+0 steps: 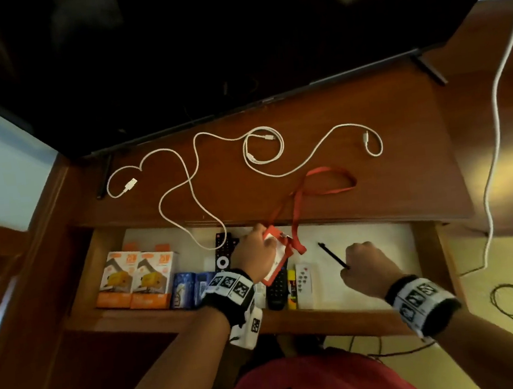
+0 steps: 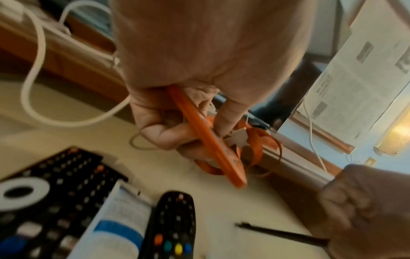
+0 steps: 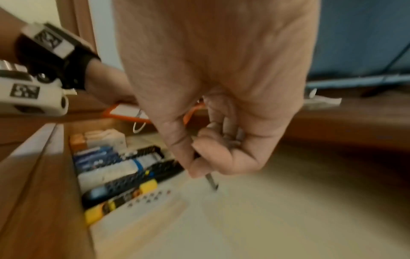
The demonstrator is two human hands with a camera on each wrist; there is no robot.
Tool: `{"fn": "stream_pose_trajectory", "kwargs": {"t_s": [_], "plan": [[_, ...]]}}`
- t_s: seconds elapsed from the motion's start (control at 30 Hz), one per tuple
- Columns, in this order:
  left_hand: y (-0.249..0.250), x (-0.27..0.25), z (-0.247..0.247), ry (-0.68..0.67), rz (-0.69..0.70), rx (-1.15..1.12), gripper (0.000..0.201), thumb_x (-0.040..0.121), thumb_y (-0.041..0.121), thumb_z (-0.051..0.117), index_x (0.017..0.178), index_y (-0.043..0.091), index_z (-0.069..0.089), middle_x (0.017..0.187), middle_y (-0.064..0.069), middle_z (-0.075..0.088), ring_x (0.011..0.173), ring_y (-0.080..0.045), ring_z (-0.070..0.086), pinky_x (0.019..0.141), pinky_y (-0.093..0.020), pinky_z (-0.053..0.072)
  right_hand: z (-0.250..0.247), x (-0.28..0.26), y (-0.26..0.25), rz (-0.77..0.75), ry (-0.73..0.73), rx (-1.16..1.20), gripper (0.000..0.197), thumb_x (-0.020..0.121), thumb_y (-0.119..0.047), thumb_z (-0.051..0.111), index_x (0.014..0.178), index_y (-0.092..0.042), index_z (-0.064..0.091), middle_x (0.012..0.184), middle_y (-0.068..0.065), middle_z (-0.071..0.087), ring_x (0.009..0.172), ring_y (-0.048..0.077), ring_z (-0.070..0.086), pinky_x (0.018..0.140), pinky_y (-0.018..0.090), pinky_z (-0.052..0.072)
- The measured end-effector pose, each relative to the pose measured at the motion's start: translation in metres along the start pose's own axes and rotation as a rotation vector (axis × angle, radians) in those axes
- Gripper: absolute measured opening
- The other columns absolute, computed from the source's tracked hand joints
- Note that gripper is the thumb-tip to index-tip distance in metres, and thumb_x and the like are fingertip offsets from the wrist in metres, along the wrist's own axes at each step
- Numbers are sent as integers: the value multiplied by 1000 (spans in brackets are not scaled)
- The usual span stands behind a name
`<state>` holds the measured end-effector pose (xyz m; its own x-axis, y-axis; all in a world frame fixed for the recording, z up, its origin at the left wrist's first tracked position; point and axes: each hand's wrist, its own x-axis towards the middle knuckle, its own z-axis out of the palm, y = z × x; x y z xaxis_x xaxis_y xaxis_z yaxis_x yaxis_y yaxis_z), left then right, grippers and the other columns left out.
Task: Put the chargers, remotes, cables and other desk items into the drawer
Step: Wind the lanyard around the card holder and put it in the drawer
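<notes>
My left hand (image 1: 256, 251) grips an orange badge holder (image 1: 276, 257) over the open drawer (image 1: 364, 240); its orange lanyard (image 1: 326, 180) trails back onto the desk top. In the left wrist view the fingers (image 2: 159, 133) and thumb pinch the badge holder (image 2: 208, 140) edge-on. My right hand (image 1: 369, 266) holds a thin black pen (image 1: 332, 254) pointing into the drawer, seen close as the pen (image 3: 211, 181) under curled fingers (image 3: 213, 154). White cables (image 1: 202, 174) lie looped on the desk; one end hangs into the drawer.
The drawer's left half holds two orange boxes (image 1: 137, 276), blue packs (image 1: 186, 289), black remotes (image 1: 223, 254), a yellow item (image 1: 291, 289) and a white remote (image 1: 304, 284). A TV (image 1: 201, 41) stands behind the desk. Another white cable (image 1: 496, 137) hangs at right.
</notes>
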<state>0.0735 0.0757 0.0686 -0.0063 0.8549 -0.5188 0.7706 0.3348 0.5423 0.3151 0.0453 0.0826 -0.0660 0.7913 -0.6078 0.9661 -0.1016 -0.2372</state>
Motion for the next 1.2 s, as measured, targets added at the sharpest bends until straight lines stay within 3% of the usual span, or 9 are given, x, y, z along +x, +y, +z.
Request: {"fn": "stream_pose_trajectory", "kwargs": {"t_s": [0.1,0.2,0.4,0.6,0.73,0.87,0.97,1.07,1.2], "plan": [[1,7,13,-80,-11,-41,37,99,29,45,133,17,51,129,-15,65,112,-38,63,94,-49,51,21,16,-12,58,-85,3,16,84,-20,65,81,-9,54,82,6,59,68,24,61,45,24,40],[1,11,19,-71,-1,-30,27,96,29,45,119,19,54,118,-15,67,102,-38,65,89,-51,54,31,23,-25,127,-277,27,19,83,-19,68,84,-8,53,82,6,63,63,20,65,45,24,47],[-1,17,20,-47,24,-28,26,94,30,46,116,20,57,111,-12,69,99,-37,66,88,-51,55,42,36,-39,118,-490,-96,16,78,-20,71,88,-11,63,95,7,75,84,23,75,81,37,62],[0,15,13,-57,93,-58,13,96,30,58,100,18,64,91,-5,68,81,-28,67,73,-39,56,32,39,-47,58,-537,-105,20,91,-23,69,78,-11,62,87,2,76,60,8,63,65,24,52],[4,1,-9,-24,190,-144,18,89,38,73,82,22,66,70,4,63,65,-17,61,58,-28,42,11,23,-47,51,-267,-62,23,91,-31,60,73,-17,56,82,3,71,62,17,61,63,27,49],[19,-22,-55,110,263,-395,19,83,34,83,83,17,73,73,-2,74,59,-10,63,53,-22,44,-24,-11,-56,-191,648,329,41,82,-35,57,51,-21,35,46,-8,36,43,8,34,45,23,23],[38,-37,-93,160,293,-595,18,88,25,80,92,10,73,82,-9,76,66,-16,70,56,-27,54,-52,-20,-75,-632,731,574,9,73,-25,58,80,-19,55,80,-1,56,76,18,52,67,38,46],[56,-52,-127,113,279,-807,11,95,10,70,106,7,68,95,-24,73,67,-37,73,48,-36,58,-70,-18,-96,-752,390,767,79,78,-15,72,146,-18,34,151,2,40,137,25,44,109,49,43],[73,-69,-156,152,411,-847,22,98,2,64,119,8,63,105,-17,72,77,-33,77,51,-40,61,-93,-30,-120,-794,151,1013,79,88,-10,76,148,-29,28,143,-8,52,132,-1,48,103,14,43]]}}
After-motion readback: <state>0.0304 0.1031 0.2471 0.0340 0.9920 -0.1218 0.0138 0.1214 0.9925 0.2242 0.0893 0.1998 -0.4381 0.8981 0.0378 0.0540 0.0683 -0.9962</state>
